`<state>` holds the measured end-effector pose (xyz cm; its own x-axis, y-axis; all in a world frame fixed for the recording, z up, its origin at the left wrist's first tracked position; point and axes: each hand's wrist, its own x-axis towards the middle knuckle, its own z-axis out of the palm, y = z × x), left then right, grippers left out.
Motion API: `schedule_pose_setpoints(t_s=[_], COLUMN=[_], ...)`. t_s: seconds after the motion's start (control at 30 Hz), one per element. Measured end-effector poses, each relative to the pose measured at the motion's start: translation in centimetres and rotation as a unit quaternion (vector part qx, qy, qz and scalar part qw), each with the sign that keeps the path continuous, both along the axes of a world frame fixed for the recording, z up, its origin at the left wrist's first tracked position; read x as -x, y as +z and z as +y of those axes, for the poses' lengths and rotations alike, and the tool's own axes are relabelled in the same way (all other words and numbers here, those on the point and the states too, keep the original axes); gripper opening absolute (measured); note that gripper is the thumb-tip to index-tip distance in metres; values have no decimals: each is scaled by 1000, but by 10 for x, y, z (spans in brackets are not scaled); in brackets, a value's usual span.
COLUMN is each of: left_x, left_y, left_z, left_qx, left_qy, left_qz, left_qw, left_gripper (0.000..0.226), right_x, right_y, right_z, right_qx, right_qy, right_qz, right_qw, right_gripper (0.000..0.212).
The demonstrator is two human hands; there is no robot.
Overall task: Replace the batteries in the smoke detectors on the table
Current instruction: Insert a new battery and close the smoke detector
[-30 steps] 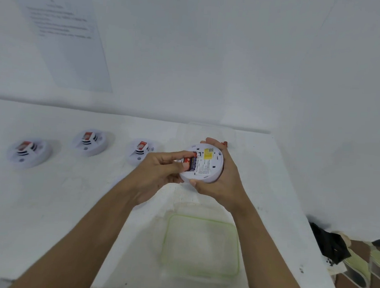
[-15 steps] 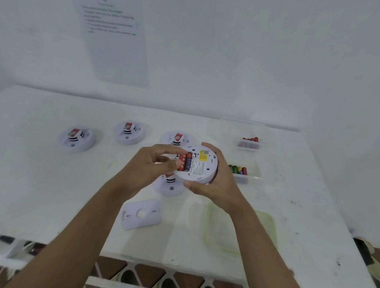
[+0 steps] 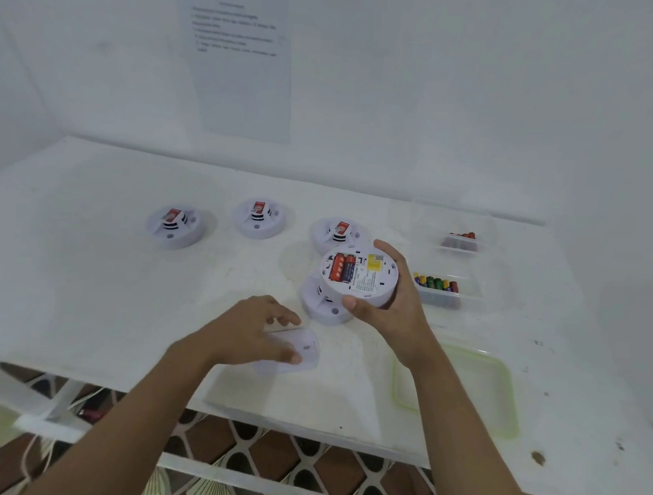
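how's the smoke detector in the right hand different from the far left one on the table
The round white smoke detector held in the right hand is up off the white table; the leftmost round white smoke detector lies flat on it. The held one shows its back, with red batteries in an open bay and a yellow label; the leftmost shows its front, with dark slots and a red tag. Both are round and white.

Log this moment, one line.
right hand: holds round white smoke detector, red batteries seated | left hand: on flat white cover plate
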<state>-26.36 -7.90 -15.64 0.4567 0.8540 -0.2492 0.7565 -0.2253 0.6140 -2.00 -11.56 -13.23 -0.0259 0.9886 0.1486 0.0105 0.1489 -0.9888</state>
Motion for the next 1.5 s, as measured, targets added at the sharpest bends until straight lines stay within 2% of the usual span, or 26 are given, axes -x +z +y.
schedule_pose_setpoints(t_s=[0.07, 0.13, 0.33, 0.43, 0.5, 0.63, 0.7, 1.0, 1.33, 1.5], left_x=[1, 2, 5, 11, 15, 16, 11, -19, -25, -27], left_y=[-2, -4, -4, -6, -1, 20, 33, 62, 63, 60], left_z=[-3, -4, -6, -4, -3, -4, -6, -10, -5, -7], left_qx=[-18, -37, -68, -80, -86, -116, -131, -173, -175, -175], left_qy=[-32, -50, -63, -53, -9, 100, 105, 22, 19, 35], left_qz=[31, 42, 37, 18, -28, -218, -255, -230, -203, -216], left_qw=[999, 997, 995, 995, 996, 964, 952, 957, 963, 960], left_gripper=[71, 81, 64, 68, 73, 53, 49, 56, 52, 58], right_x=[2, 1, -1, -3, -4, -4, -2, 5, 2, 5], right_y=[-2, -4, -8, -7, -6, -2, -1, 2, 5, 5], right_z=[-1, -2, -6, -9, -9, -9, -9, -4, 4, 7], right_qx=[-1, -4, 2, 18, 32, 47, 52, 54, 39, 35], right_qy=[3, 5, 5, 15, 25, 53, 66, 111, 132, 134], right_qz=[-1, -6, 1, 18, 26, 20, 18, -11, -46, -52], right_qw=[1000, 1000, 1000, 1000, 999, 997, 996, 992, 989, 989], right_gripper=[82, 84, 87, 91, 92, 89, 90, 90, 88, 90])
